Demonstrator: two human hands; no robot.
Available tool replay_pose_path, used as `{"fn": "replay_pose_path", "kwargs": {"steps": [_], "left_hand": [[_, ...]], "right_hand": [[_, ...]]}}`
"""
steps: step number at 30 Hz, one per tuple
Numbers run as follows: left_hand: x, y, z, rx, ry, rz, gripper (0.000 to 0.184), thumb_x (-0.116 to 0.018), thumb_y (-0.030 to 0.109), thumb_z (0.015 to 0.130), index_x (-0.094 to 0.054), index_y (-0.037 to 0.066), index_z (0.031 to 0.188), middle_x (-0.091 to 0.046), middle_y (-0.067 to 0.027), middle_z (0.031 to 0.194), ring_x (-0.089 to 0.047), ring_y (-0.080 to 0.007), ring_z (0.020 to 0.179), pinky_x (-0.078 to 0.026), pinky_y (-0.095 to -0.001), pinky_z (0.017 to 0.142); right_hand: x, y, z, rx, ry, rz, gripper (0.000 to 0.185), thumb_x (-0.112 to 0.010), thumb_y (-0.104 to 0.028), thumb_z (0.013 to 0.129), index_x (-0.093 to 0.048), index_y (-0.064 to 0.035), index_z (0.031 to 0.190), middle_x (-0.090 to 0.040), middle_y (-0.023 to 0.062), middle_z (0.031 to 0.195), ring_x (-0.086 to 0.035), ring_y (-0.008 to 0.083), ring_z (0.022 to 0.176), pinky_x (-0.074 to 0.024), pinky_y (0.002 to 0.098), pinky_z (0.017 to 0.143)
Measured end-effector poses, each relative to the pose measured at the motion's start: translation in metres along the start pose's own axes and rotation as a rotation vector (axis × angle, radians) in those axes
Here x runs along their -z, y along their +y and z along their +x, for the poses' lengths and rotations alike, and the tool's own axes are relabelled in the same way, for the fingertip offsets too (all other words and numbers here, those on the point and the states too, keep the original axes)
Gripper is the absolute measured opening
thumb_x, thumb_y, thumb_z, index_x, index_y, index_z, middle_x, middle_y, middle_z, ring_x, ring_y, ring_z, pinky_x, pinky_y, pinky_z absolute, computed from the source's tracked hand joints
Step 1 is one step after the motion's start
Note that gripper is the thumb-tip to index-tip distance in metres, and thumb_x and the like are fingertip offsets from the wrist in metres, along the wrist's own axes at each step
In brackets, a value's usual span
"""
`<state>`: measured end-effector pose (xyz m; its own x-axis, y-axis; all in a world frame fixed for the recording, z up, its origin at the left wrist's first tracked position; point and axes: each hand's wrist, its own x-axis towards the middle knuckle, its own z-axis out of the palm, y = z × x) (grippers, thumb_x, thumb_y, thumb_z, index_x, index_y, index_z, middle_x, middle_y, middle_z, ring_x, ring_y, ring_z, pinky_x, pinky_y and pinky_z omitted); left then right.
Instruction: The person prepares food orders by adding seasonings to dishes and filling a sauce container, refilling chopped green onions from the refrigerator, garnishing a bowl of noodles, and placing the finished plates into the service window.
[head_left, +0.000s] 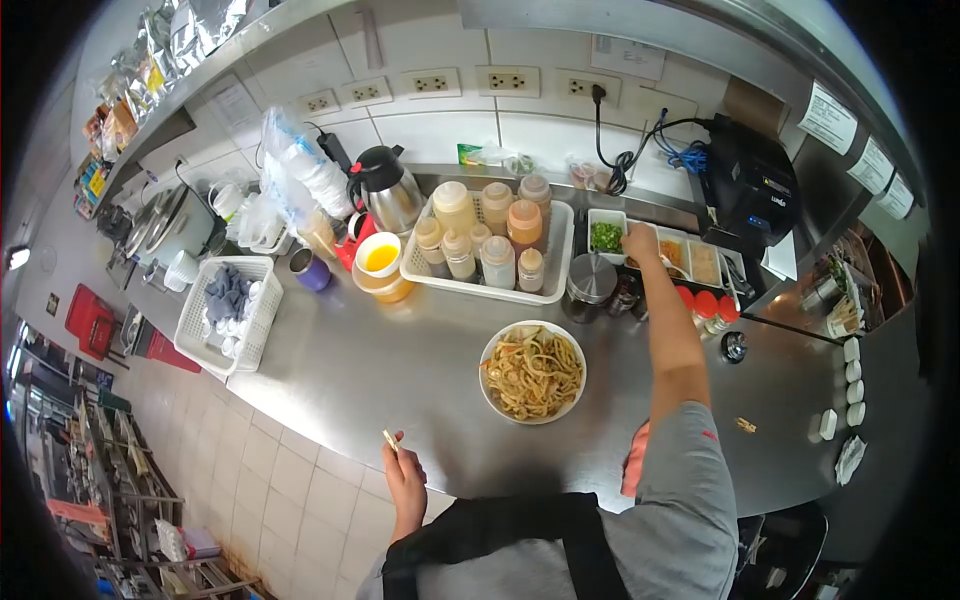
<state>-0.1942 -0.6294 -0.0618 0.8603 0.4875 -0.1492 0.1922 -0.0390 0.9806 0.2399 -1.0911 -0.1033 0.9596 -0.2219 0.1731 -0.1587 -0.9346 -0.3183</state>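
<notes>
Left hand point(405, 484) pinches a pale stick point(390, 440), grip nearly closed; right hand point(641, 243) by the tub point(606, 217), grip unclear. We judge the bowl point(485, 386) heavy, rigid; hold both sides.

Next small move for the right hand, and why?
Probably lift the right hand out of the topping containers and bring it over the noodle bowl. Its fingers are down at the containers, beside the chopped greens; no greens pile shows on the noodles. Whether it has pinched anything is hidden.
</notes>
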Motion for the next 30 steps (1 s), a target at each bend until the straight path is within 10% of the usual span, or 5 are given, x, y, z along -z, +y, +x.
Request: {"fn": "replay_pose_path", "kwargs": {"steps": [4, 11, 17, 20, 30], "left_hand": [[0.004, 0.013, -0.002, -0.131, -0.095, -0.009, 0.032, -0.033, 0.025, 0.106, -0.05, 0.0, 0.118, -0.054, -0.0031, 0.071, -0.047, -0.0085, 0.057, -0.042, -0.0237, 0.051], [-0.019, 0.027, -0.012, -0.047, -0.624, -0.055, 0.034, -0.033, 0.028, 0.106, -0.053, 0.001, 0.107, -0.06, -0.0049, 0.068, -0.047, -0.0082, 0.057, -0.04, -0.0228, 0.054], [-0.049, 0.002, -0.049, 0.008, -1.032, 0.12, 0.024, -0.04, 0.022, 0.104, -0.055, 0.005, 0.11, -0.058, -0.0043, 0.073, -0.05, -0.0089, 0.06, -0.04, -0.0225, 0.054], [-0.071, -0.009, -0.071, -0.308, -1.203, 0.126, 0.025, -0.043, 0.023, 0.103, -0.054, 0.004, 0.112, -0.06, -0.0053, 0.072, -0.055, -0.0129, 0.059, -0.044, -0.0272, 0.055], [-0.133, -0.035, -0.153, -0.345, -1.847, 0.556, 0.032, -0.054, 0.026, 0.097, -0.057, 0.008, 0.124, -0.069, -0.0097, 0.091, -0.065, -0.0196, 0.084, -0.05, -0.0334, 0.078]], "right_hand": [[0.012, -0.004, -0.041, 0.164, 0.662, -0.139, 0.044, -0.073, -0.034, 0.078, -0.068, 0.0014, 0.104, -0.067, 0.0205, 0.08, -0.065, 0.0387, 0.079, -0.0514, 0.048, 0.079], [0.104, -0.12, -0.374, 0.271, -0.724, 1.038, 0.039, -0.06, -0.027, 0.095, -0.059, -0.0041, 0.127, -0.066, 0.0089, 0.113, -0.058, 0.0172, 0.109, -0.0442, 0.0319, 0.096], [0.089, -0.177, -0.509, -0.275, -0.731, 1.456, 0.041, -0.042, -0.033, 0.103, -0.049, -0.0037, 0.132, -0.06, 0.0065, 0.107, -0.06, 0.013, 0.092, -0.0502, 0.0281, 0.079], [0.099, -0.145, -0.536, -0.375, -0.549, 1.532, 0.045, -0.034, -0.037, 0.105, -0.052, -0.0037, 0.129, -0.056, 0.0031, 0.089, -0.052, 0.0107, 0.074, -0.0458, 0.0242, 0.067], [0.123, 0.054, -0.616, -0.725, 0.6, 1.161, 0.034, -0.044, -0.036, 0.102, -0.053, -0.0032, 0.102, -0.06, 0.0035, 0.072, -0.057, 0.0106, 0.061, -0.045, 0.0244, 0.055]]}}
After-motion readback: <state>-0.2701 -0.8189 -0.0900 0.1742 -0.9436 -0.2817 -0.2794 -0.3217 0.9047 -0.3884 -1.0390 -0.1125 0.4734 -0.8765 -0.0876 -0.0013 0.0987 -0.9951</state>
